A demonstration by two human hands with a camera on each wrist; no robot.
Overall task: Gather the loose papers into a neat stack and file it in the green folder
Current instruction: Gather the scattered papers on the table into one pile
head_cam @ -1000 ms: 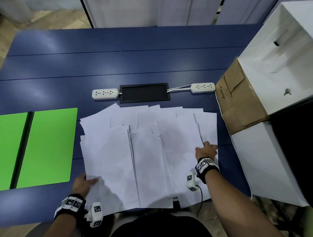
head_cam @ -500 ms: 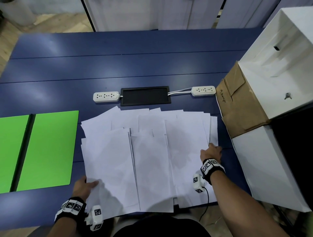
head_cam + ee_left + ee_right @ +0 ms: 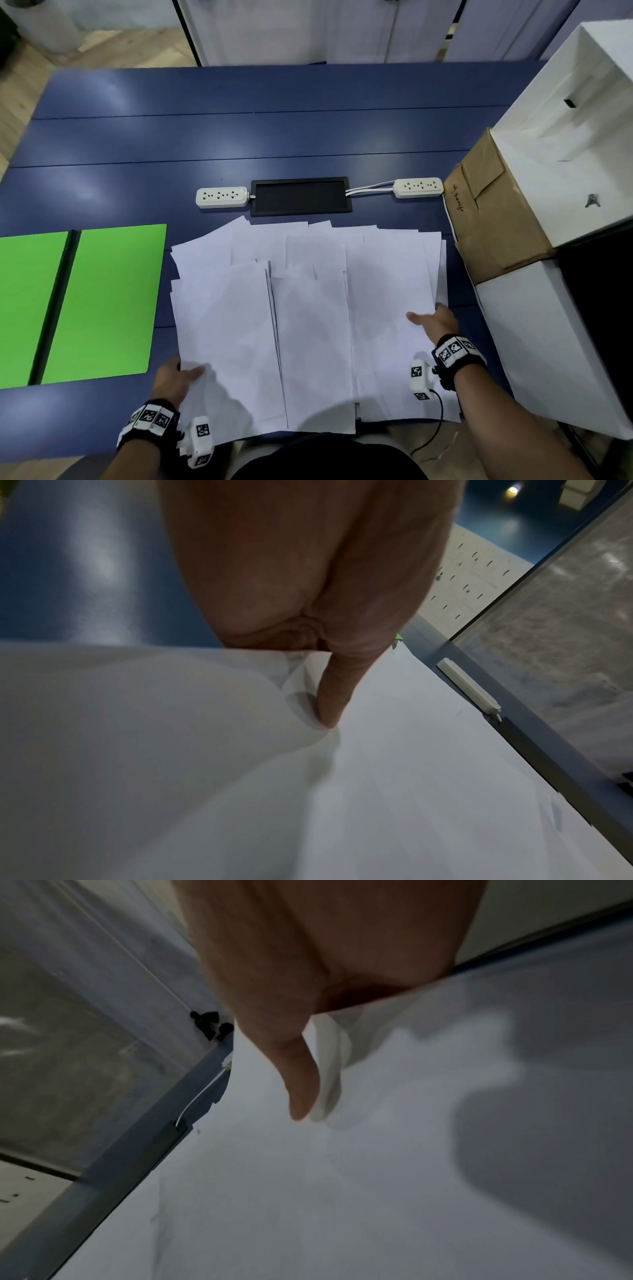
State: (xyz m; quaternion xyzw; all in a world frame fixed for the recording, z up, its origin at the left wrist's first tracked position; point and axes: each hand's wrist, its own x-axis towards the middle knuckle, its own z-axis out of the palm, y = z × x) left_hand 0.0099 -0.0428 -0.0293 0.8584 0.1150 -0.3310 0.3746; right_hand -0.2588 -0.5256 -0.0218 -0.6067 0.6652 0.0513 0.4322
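Several white papers [image 3: 308, 325] lie fanned and overlapping on the blue table [image 3: 274, 137], reaching over its near edge. The open green folder [image 3: 102, 301] lies flat to their left. My left hand [image 3: 178, 377] holds the left edge of the spread. Its thumb [image 3: 329, 696] lies on top of the papers [image 3: 377, 777] and its fingers are hidden under them. My right hand [image 3: 433, 322] holds the right edge the same way. There the thumb [image 3: 301, 1085] presses on top of the papers [image 3: 342, 1177], and the sheet edges curl up beside it.
Two white power strips [image 3: 222, 197] [image 3: 418, 187] and a black inset panel [image 3: 301, 196] lie just behind the papers. A brown cardboard box [image 3: 493, 219] and a white box [image 3: 565, 137] crowd the right side. A white cabinet [image 3: 548, 342] stands close to my right arm.
My right hand slid from on top of the sheets out to the right edge and took hold of it. The right-hand sheets shifted slightly. My left hand stayed at the left edge.
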